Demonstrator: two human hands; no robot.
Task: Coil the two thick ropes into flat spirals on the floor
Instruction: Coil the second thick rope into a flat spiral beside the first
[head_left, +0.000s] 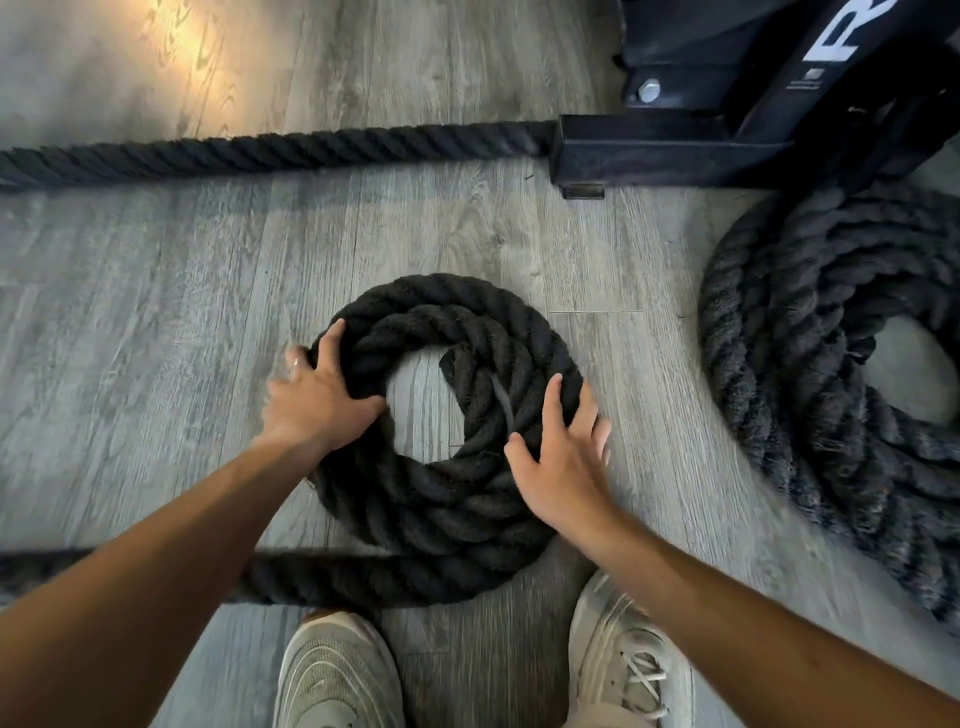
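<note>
A thick black rope lies in a small flat coil of about three turns in the middle of the grey floor, with an open hole at its centre. Its free length runs off to the left along the near side. My left hand grips the coil's left side, thumb inside the hole. My right hand rests flat on the coil's right side with fingers spread. A second, larger rope coil lies at the right edge, partly cut off. Another straight rope stretch crosses the floor farther away.
A black steel rack base with a bolt stands at the top right; the far rope meets it. My two pale sneakers stand just below the small coil. Bare grey plank floor spreads to the left.
</note>
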